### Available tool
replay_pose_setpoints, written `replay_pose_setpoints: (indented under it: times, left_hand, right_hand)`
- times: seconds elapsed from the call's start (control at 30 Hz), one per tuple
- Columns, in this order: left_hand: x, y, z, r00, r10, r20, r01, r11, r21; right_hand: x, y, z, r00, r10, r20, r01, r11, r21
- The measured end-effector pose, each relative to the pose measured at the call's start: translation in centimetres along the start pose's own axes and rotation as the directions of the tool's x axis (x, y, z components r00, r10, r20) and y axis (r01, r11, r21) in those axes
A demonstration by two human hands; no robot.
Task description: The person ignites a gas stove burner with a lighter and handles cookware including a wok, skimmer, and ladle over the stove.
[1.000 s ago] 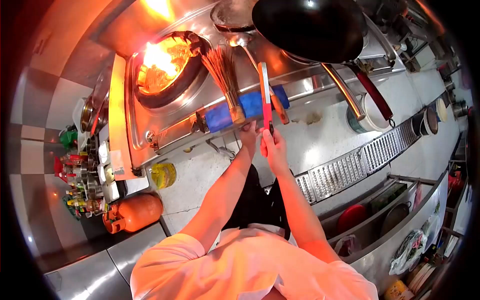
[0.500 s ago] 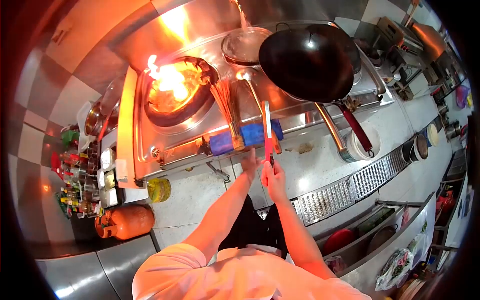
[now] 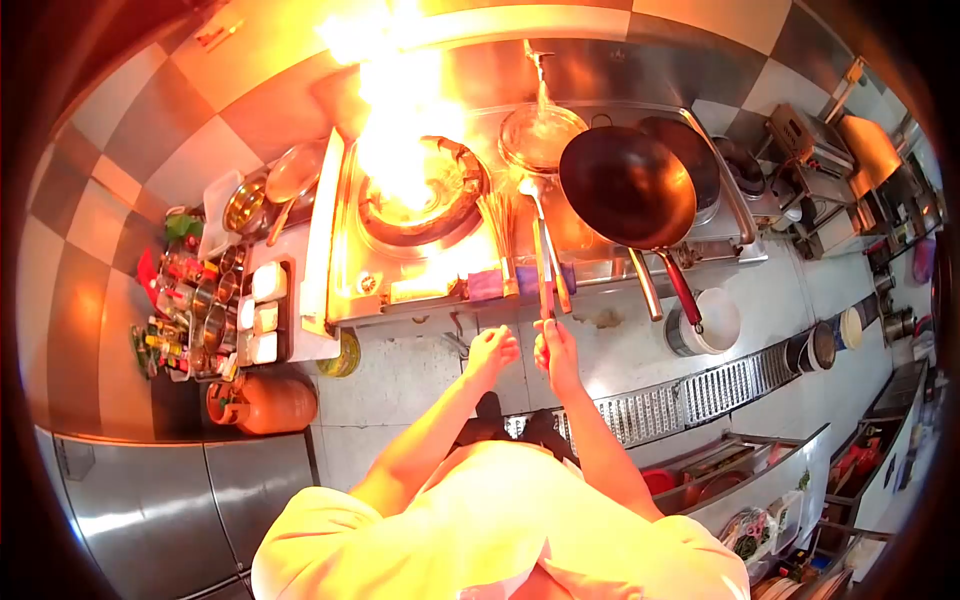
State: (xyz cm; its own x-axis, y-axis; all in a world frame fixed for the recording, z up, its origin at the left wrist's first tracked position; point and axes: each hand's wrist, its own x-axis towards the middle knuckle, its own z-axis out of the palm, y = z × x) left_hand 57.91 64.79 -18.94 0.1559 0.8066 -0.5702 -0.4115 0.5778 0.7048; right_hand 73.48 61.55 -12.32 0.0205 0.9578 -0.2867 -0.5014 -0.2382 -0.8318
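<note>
My right hand [image 3: 556, 350] is closed around the lower end of a long, thin tool [image 3: 545, 280] with a reddish handle, which points up toward the stove. To its left, my left hand [image 3: 493, 350] has curled fingers, and nothing shows in it. Beyond the hands, a bamboo brush [image 3: 502, 235] and a ladle [image 3: 540, 215] lean over a folded blue-purple cloth [image 3: 484, 285] at the stove's front edge. Tall, bright flames [image 3: 405, 150] rise from the round burner [image 3: 425, 215] at the left.
A dark wok [image 3: 625, 185] sits right of the ladle, its red handle overhanging the front edge. Behind stands a round pan [image 3: 540, 138]. Condiment tubs [image 3: 265, 315] and an orange gas cylinder [image 3: 265, 403] are at left. A white bucket [image 3: 710, 322] stands beside the floor grating [image 3: 690, 398].
The flames have grown much taller and brighter. My left hand has moved away from the tool, leaving a gap between my hands. The head view has shifted, showing more of the wall.
</note>
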Motion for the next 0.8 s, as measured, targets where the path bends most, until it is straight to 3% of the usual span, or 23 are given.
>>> replay_pose_setpoints:
  times: [0.2,0.3,0.5,0.8]
  left_hand:
    - [-3.8,5.3,2.8,0.991,0.131,0.001,-0.130,0.988,-0.087]
    - [-3.6,5.5,2.5,0.972,0.225,0.074,-0.203,0.951,-0.232]
    - [-4.7,6.9,2.6,0.954,0.289,0.077,-0.256,0.923,-0.286]
    - [-4.3,5.5,6.2,0.968,0.213,0.133,-0.175,0.953,-0.246]
  right_hand:
    - [-0.7,-0.8,1.5,0.997,0.006,0.078,-0.013,0.996,0.092]
    - [-0.6,-1.2,1.8,0.999,0.038,0.038,-0.040,0.999,0.036]
    - [-0.8,-1.7,2.6,0.999,0.017,0.035,-0.019,0.998,0.063]
    - [-2.6,-4.0,0.2,1.000,-0.022,-0.013,0.024,0.994,0.108]
